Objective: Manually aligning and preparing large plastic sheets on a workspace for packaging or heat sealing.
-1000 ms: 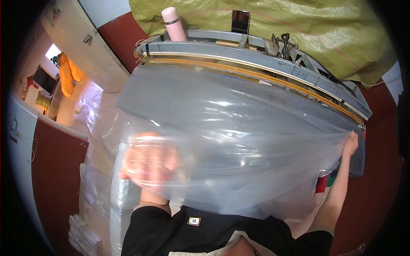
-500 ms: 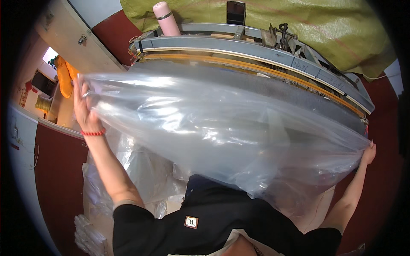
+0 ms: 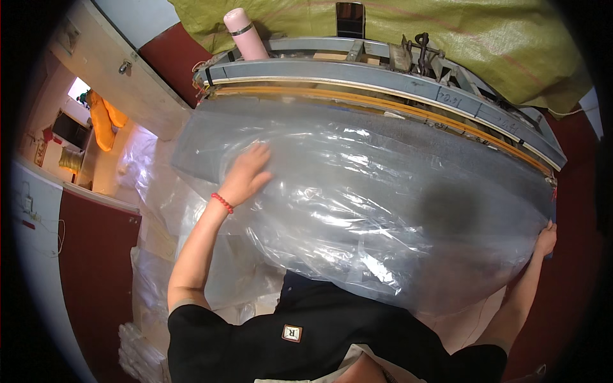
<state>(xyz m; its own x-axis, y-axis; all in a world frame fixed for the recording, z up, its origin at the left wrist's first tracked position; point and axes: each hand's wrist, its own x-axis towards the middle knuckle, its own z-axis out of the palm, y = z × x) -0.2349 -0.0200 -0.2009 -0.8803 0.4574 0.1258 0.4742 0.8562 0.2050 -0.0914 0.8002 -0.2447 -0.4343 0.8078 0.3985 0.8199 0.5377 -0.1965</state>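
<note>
1. A large clear plastic bag [image 3: 377, 210] lies spread across the grey bench [image 3: 191, 153], covering most of its top and hanging over the near edge toward the person
2. The left hand [image 3: 246, 179] rests flat on the bag near its left end, fingers [image 3: 258, 155] spread open and pressing down on the film, gripping nothing
3. The right hand [image 3: 544, 239] is at the bag's far right edge, touching the film; whether its fingers are closed on it I cannot tell
4. Behind the bag a long grey sealing bar [image 3: 383, 80] with an orange strip runs along the back of the bench
5. A pink flask [image 3: 244, 35] stands upright on the machine's left end, a dark phone [image 3: 350, 19] near it
6. Stacked plastic sheets [image 3: 143, 345] lie low at the left
</note>
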